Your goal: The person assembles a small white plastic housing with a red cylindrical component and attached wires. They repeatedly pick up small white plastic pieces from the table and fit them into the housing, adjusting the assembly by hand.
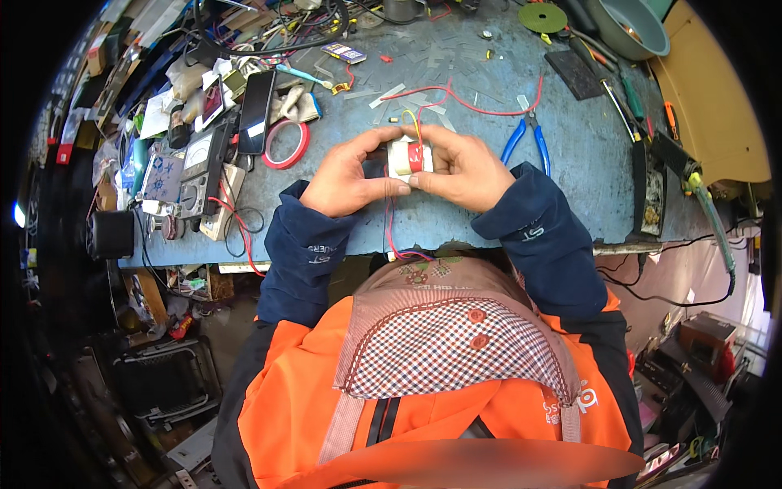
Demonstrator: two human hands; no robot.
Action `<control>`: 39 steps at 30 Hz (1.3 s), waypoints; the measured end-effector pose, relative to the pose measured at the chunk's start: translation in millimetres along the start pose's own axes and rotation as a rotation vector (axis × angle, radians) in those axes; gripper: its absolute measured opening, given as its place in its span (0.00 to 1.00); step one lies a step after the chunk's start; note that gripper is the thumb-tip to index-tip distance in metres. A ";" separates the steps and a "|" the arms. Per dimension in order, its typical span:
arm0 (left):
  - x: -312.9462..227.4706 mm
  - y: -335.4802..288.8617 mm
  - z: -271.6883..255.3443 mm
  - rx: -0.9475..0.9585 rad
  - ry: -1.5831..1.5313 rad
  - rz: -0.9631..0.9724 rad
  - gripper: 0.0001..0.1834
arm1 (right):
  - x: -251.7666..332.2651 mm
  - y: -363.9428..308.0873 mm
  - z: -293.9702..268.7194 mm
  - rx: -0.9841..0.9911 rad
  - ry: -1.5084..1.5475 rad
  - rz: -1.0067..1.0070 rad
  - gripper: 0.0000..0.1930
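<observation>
Between both hands sits a small cream-white block with a red band (415, 157), its kind unclear; it has thin wires coming off it. My left hand (358, 169) grips its left side, thumb at the near edge and fingers curled behind. On the other side my right hand (463, 169) closes on it the same way, its thumb meeting the near edge. A yellow and a red wire (450, 88) rise from its far side, the red one looping away to the right. Below it, red and dark wires hang to a small white connector (392, 256) at the table's front edge.
Blue-handled pliers (528, 145) lie right of my hands. At left are a roll of red tape (287, 145), a black phone (257, 112) and a multimeter (198, 175) amid clutter. Clear strips litter the blue worktable (342, 228). A grey bowl (631, 28) and screwdrivers (632, 99) lie far right.
</observation>
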State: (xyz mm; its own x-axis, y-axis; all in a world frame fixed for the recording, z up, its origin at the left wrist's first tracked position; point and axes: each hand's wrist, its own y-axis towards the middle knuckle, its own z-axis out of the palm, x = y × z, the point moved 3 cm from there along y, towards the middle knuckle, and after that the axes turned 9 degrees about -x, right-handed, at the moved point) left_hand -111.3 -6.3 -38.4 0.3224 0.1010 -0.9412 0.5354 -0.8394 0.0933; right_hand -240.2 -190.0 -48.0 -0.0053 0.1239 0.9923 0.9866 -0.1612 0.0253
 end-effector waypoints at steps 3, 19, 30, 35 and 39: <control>-16.4 6.1 -19.0 0.028 0.046 -0.045 0.51 | -7.9 4.5 -1.5 -0.001 0.042 0.007 0.36; 60.2 295.3 -69.3 0.133 1.036 -0.165 0.32 | 5.7 11.4 0.8 0.107 0.302 0.066 0.32; -21.7 179.5 -76.2 -0.272 0.342 -0.006 0.15 | 2.8 7.2 -0.1 0.043 0.097 0.056 0.34; -14.0 86.7 -79.8 -0.158 -0.417 -0.178 0.10 | 4.9 6.1 1.9 0.044 0.045 0.096 0.33; 0.5 18.3 -61.3 -0.356 -0.509 -0.263 0.17 | 2.2 6.5 3.3 0.031 0.022 0.095 0.32</control>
State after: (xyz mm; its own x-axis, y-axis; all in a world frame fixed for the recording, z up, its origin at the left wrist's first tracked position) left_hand -53.6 11.1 -17.2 -0.2149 -0.0594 -0.9748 0.7985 -0.5854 -0.1403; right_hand -233.3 -187.6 -46.1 0.0851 0.0876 0.9925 0.9874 -0.1410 -0.0722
